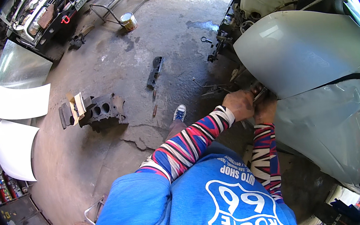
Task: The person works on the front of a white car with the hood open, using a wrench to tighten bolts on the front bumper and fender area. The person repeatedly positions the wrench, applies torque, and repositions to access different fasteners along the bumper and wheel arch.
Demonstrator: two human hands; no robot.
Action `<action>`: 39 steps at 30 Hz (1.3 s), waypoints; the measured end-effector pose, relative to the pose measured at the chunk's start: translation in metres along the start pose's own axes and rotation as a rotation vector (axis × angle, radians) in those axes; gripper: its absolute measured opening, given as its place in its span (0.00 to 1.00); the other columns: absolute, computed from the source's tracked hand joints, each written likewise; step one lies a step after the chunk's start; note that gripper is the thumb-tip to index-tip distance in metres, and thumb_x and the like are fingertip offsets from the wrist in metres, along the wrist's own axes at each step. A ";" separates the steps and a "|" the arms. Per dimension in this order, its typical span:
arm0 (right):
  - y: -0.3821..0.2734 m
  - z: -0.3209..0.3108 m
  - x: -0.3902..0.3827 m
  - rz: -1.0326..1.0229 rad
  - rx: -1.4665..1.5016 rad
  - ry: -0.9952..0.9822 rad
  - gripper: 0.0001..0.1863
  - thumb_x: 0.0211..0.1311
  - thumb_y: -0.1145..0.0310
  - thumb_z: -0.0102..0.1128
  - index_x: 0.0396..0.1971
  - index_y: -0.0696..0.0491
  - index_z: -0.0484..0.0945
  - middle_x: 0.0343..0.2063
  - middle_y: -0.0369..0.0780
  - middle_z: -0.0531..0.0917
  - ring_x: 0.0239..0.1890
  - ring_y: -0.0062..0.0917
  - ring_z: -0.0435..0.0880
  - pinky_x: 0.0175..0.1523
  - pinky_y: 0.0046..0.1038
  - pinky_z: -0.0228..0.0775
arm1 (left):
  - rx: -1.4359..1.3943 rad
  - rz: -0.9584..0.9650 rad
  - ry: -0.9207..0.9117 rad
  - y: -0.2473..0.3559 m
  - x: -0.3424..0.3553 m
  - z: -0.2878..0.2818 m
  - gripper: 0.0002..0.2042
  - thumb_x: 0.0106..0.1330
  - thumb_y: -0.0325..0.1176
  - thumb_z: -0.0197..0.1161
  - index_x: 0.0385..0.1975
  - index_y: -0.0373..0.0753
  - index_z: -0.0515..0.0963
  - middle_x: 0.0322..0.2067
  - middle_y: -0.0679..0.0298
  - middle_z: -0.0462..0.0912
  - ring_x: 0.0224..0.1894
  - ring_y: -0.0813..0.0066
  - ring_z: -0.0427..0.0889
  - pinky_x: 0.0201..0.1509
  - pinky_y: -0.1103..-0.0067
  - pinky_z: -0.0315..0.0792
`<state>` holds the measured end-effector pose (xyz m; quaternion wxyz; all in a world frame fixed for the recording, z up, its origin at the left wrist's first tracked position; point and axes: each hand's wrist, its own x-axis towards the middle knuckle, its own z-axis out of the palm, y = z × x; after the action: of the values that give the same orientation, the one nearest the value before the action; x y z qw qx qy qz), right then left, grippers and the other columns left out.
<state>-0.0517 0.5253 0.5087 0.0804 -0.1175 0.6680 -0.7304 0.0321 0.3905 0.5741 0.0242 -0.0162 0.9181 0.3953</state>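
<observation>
My left hand (238, 105) reaches across to the front edge of a silver-grey car fender (302, 48), its fingers curled closed. Right beside it, my right hand (265, 111) is closed at the same spot, just under the fender's lower front corner. A small piece of bare metal (260, 95) shows between the two hands. Its kind is hard to make out, and most of the fingertips are hidden. Below the fender sits a silver-grey door panel (329, 116). Patterned sleeves cover both forearms.
An engine block (103, 109) with an opened cardboard box (78, 108) on it rests on the concrete floor. A black car part (155, 73) and a screwdriver (155, 108) lie nearer my shoe (180, 112). Farther off are a paint can (129, 21) and white panels (16, 148).
</observation>
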 end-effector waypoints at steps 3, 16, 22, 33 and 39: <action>0.015 -0.001 0.011 -0.001 0.005 -0.027 0.14 0.73 0.58 0.44 0.33 0.52 0.69 0.25 0.37 0.69 0.29 0.27 0.68 0.37 0.31 0.63 | -0.019 -0.024 0.020 0.001 -0.006 -0.006 0.15 0.61 0.40 0.58 0.43 0.39 0.81 0.35 0.47 0.85 0.41 0.49 0.85 0.46 0.62 0.79; 0.010 0.004 0.007 0.202 0.565 0.051 0.17 0.69 0.53 0.44 0.29 0.52 0.67 0.25 0.38 0.68 0.28 0.29 0.66 0.35 0.32 0.61 | -0.163 0.086 0.076 -0.012 -0.020 -0.008 0.18 0.67 0.42 0.59 0.50 0.37 0.79 0.40 0.46 0.84 0.46 0.47 0.83 0.52 0.63 0.76; 0.006 0.006 0.003 0.274 0.787 0.072 0.20 0.68 0.50 0.45 0.29 0.53 0.67 0.25 0.39 0.69 0.28 0.31 0.67 0.35 0.34 0.62 | -0.205 0.083 0.004 -0.020 -0.018 -0.003 0.20 0.69 0.45 0.58 0.52 0.36 0.78 0.44 0.43 0.83 0.49 0.45 0.81 0.55 0.62 0.75; -0.023 0.018 -0.002 0.427 1.002 0.180 0.20 0.66 0.49 0.45 0.30 0.53 0.70 0.22 0.39 0.71 0.25 0.30 0.68 0.34 0.35 0.62 | -0.713 -0.183 -0.319 -0.014 -0.008 -0.008 0.20 0.75 0.43 0.54 0.50 0.29 0.79 0.34 0.62 0.84 0.34 0.75 0.77 0.41 0.73 0.73; -0.007 0.025 -0.011 0.642 0.961 0.363 0.17 0.64 0.53 0.52 0.29 0.51 0.78 0.20 0.38 0.73 0.23 0.30 0.70 0.31 0.34 0.63 | -0.574 -0.238 -0.285 -0.028 -0.028 -0.015 0.17 0.73 0.39 0.54 0.48 0.29 0.78 0.27 0.66 0.79 0.26 0.76 0.73 0.30 0.75 0.69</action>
<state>-0.0343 0.5049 0.5166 0.2255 0.2658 0.2685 -0.8980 0.0609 0.3602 0.5659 0.1927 -0.0741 0.7485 0.6302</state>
